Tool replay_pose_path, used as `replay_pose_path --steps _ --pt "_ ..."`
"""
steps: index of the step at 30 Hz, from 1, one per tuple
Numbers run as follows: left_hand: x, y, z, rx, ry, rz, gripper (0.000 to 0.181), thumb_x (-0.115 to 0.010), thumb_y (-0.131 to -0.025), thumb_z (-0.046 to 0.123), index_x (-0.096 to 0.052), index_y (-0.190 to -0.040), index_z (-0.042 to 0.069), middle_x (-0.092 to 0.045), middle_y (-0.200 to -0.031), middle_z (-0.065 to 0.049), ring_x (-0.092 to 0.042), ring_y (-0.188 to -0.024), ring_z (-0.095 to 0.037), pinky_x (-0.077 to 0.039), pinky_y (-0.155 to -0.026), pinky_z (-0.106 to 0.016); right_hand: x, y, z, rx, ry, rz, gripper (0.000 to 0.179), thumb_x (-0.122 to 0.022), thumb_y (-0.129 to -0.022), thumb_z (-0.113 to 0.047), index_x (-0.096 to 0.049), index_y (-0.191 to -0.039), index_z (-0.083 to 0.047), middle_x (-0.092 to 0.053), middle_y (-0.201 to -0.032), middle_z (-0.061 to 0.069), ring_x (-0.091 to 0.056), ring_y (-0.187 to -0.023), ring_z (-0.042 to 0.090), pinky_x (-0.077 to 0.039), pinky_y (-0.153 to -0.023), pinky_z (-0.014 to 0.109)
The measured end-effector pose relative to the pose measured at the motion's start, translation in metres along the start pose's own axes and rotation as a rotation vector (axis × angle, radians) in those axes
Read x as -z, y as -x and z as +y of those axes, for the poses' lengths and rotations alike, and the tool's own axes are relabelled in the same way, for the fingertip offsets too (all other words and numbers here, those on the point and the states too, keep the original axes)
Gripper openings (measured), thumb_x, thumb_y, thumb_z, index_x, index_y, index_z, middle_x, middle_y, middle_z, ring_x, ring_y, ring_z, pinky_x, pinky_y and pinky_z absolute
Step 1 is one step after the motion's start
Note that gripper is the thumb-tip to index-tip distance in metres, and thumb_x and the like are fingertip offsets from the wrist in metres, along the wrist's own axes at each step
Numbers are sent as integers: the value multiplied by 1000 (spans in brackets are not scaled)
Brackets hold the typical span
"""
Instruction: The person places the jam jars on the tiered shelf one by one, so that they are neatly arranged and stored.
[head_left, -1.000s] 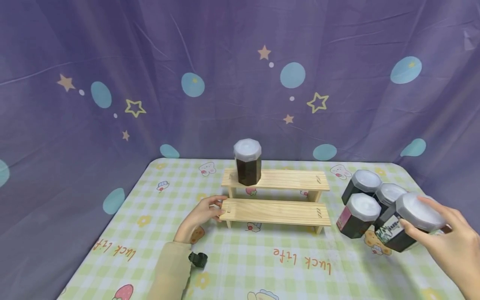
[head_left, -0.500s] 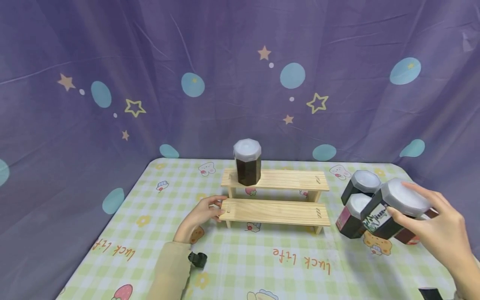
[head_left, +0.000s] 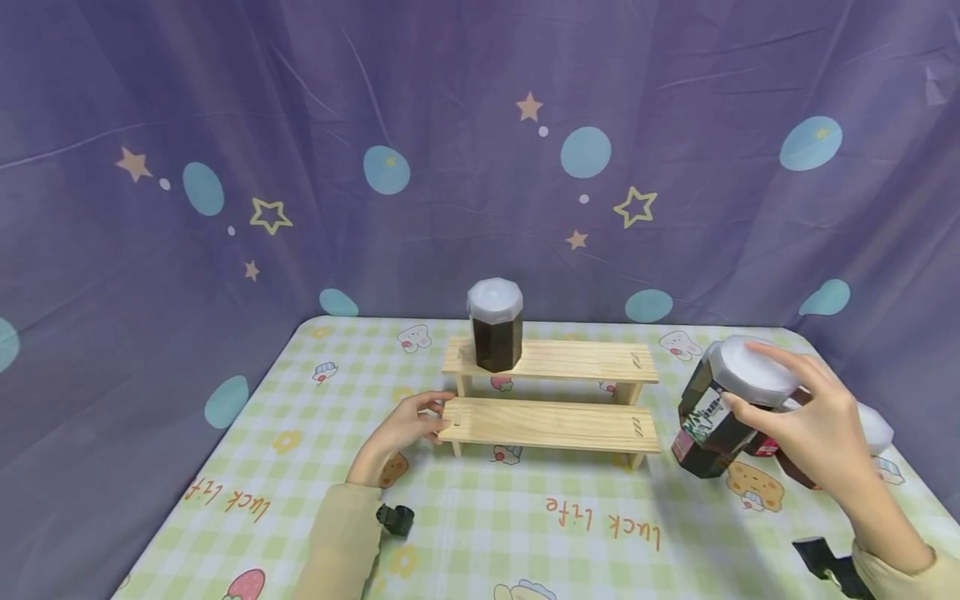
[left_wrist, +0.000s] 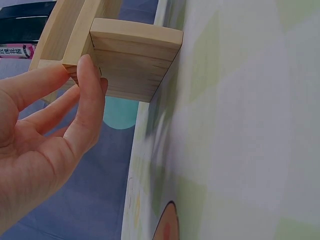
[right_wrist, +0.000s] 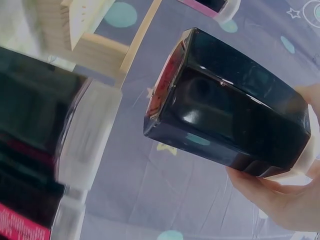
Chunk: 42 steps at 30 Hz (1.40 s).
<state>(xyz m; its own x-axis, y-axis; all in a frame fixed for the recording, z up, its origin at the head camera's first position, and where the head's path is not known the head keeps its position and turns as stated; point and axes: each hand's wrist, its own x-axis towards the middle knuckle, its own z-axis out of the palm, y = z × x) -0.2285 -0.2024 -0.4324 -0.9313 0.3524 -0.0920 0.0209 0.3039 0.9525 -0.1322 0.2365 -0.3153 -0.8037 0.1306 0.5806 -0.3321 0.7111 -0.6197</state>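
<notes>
My left hand (head_left: 401, 429) pinches the left end of the lower tier of a two-tier wooden shelf (head_left: 555, 421). In the left wrist view, thumb and fingers meet on the edge of the board (left_wrist: 77, 65). On the upper tier, towards its left, a dark jar (head_left: 498, 337) with a frosted white lid stands upright. My right hand (head_left: 821, 425) grips another dark, white-lidded jar (head_left: 708, 421) by its lid, thumb in front and fingers behind. This jar is raised and tilted; the right wrist view shows its dark side (right_wrist: 230, 105) and reddish base.
Behind and below the held jar stand several more jars, partly hidden, one with a pink label (head_left: 684, 446), another lid (head_left: 876, 429) to their right. A checked cloth (head_left: 480, 533) covers the table. A purple curtain (head_left: 450, 233) hangs behind it.
My right hand has carried the held jar leftward and up, across the standing jars towards the shelf. My left hand and the shelf have not moved.
</notes>
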Motion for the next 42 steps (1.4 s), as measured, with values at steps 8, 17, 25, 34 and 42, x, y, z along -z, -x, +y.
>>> replay_pose_path --steps 8,17,25,34,42 --pt "0 0 0 -2 -8 4 46 -56 -84 2 -41 -128 -6 -44 -101 -20 -56 -64 -16 -54 -61 -37 -17 -10 -7 15 -9 -44 60 -79 -64 -15 -57 -120 -19 -49 -109 -11 -42 -82 -4 -34 -66 1" --pt "-1 0 0 -2 -1 3 46 -56 -84 1 -41 -127 -6 -44 -101 -20 -57 -64 -16 -54 -62 -37 -38 -21 -14 106 -65 -41 58 -79 -61 -6 -59 -116 -12 -54 -104 8 -41 -84 -3 -35 -64 4" --pt "-1 1 1 3 0 5 46 -56 -84 2 -42 -128 -5 -44 -102 -20 -57 -64 -17 -54 -62 -37 -54 -29 -14 133 -101 -63 57 -79 -62 -11 -60 -116 -17 -55 -101 7 -42 -77 3 -37 -58 12" --pt "0 1 0 0 -1 -5 46 -56 -85 2 -41 -128 -5 -44 -101 -20 -57 -64 -17 -54 -64 -43 -67 -38 -21 150 -129 -121 54 -77 -66 -11 -58 -117 -14 -54 -102 7 -43 -76 3 -38 -59 13" --pt "-1 1 1 5 -1 0 47 -56 -85 2 -40 -128 -5 -44 -102 -21 -57 -64 -17 -53 -65 -44 -83 -46 -29 159 -148 -139 54 -77 -66 -14 -58 -117 -14 -54 -103 8 -43 -75 8 -38 -57 16"
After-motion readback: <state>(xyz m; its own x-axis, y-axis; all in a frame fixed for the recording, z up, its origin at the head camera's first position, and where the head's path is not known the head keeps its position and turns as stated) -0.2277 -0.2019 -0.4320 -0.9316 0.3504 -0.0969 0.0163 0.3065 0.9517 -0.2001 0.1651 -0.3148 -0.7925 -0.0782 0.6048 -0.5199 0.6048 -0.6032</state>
